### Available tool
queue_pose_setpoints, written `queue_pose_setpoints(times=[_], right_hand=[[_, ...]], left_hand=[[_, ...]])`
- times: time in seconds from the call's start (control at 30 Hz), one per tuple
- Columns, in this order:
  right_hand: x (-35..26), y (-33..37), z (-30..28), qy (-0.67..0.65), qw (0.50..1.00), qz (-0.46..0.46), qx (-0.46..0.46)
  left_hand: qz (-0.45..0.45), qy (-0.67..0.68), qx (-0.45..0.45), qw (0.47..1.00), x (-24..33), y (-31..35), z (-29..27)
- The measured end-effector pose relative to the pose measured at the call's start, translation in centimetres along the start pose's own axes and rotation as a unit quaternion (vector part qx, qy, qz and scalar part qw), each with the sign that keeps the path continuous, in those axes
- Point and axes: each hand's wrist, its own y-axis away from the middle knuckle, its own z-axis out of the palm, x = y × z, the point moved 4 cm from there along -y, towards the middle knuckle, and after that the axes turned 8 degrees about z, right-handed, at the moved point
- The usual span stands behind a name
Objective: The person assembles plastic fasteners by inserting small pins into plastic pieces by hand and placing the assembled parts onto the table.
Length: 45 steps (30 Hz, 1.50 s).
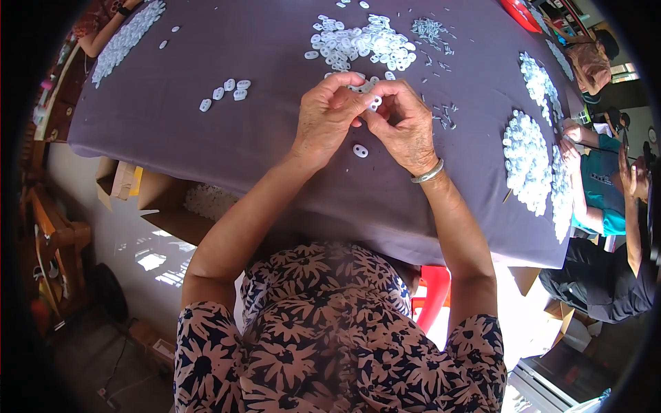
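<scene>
Over the middle of the table, my left hand (329, 113) and my right hand (407, 127) meet, fingertips pinched together. Between them is a small white oval plastic piece (376, 102) with two dark holes. My fingers cover part of it, so how it sits in the grip is partly hidden. A similar loose oval piece (360, 151) lies on the cloth just below my hands. More such pieces (368, 80) lie right behind my fingertips. Off to the left is a small group of thicker white pieces (229, 85).
Beyond my hands spreads a heap of white oval pieces (361, 43), with small metal screws (428, 29) scattered beside it. Larger white piles (527, 162) line the right side, where co-workers' hands (570, 141) reach in. A red bowl (521, 15) stands far right.
</scene>
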Motion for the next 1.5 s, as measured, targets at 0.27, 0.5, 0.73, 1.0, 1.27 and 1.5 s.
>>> queue_pose_setpoints(times=[0.27, 0.5, 0.73, 1.0, 1.27, 1.5], right_hand=[[-2.5, -0.1, -1.0, 0.228, 0.973, -0.034, -0.034], [-1.6, 0.4, -0.6, 0.314, 0.937, -0.102, -0.109], [-1.4, 1.0, 0.0, 0.291, 0.943, -0.112, -0.117], [-1.7, 1.4, 0.3, 0.262, 0.950, -0.107, -0.130], [-1.1, 1.5, 0.6, 0.257, 0.950, -0.117, -0.133], [-2.1, 0.8, -0.3, 0.247, 0.962, -0.079, -0.083]], left_hand=[[0.001, 0.011, 0.026, 1.000, -0.4, 0.8, 0.3], [-0.037, 0.001, 0.002, 0.999, -0.2, 1.6, 0.7], [-0.027, 0.035, 0.014, 0.999, 0.2, 2.3, 0.8], [-0.007, 0.013, -0.013, 1.000, 0.7, 2.5, 1.1], [-0.019, 0.067, 0.012, 0.998, 0.1, 2.7, 1.1], [0.007, 0.024, 0.016, 1.000, 1.0, 2.0, 0.3]])
